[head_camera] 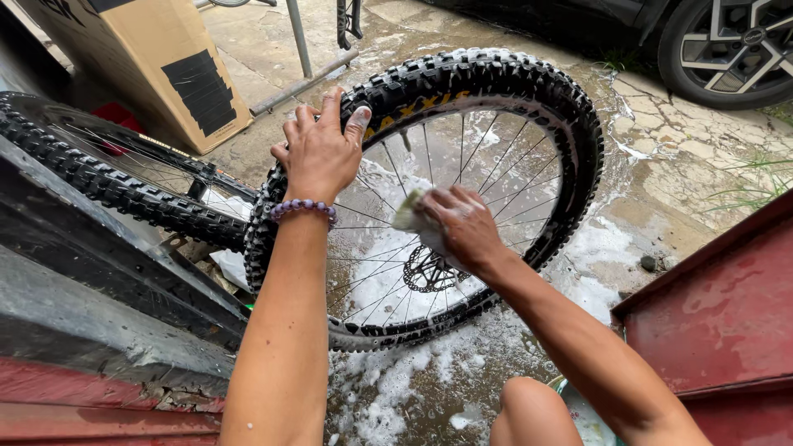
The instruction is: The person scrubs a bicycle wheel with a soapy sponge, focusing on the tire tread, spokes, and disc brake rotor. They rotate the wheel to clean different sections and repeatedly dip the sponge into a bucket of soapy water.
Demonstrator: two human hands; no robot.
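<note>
- Scrubbing away: the right hand point(464, 227) is closed around a soapy pale sponge point(410, 213), pressing it against the spokes point(496, 165) of the upright bicycle wheel point(429, 198), just above the brake disc point(429, 268) at the hub.
- Steadying it, the left hand point(320, 149) is clamped over the knobby black tyre point(529, 83) at the top-left of the wheel, fingers curled over the tread (a purple bead bracelet point(303, 206) sits on that wrist).
- To do this well, I'd judge: keep that top grip firm so the wheel can't roll, work the sponge along each spoke toward the rim, and go lightly near the disc.
- Underfoot is wet, cracked paving point(661, 140) with white suds point(396, 380) pooled beneath the wheel, so it looks slippery.
- Leaning at the left is a 2nd wheel point(107, 177), touching the first, with a cardboard box point(149, 58) behind it.
- Off to the right stands a red metal panel point(719, 314); a car wheel point(731, 41) shows top right, well apart.
</note>
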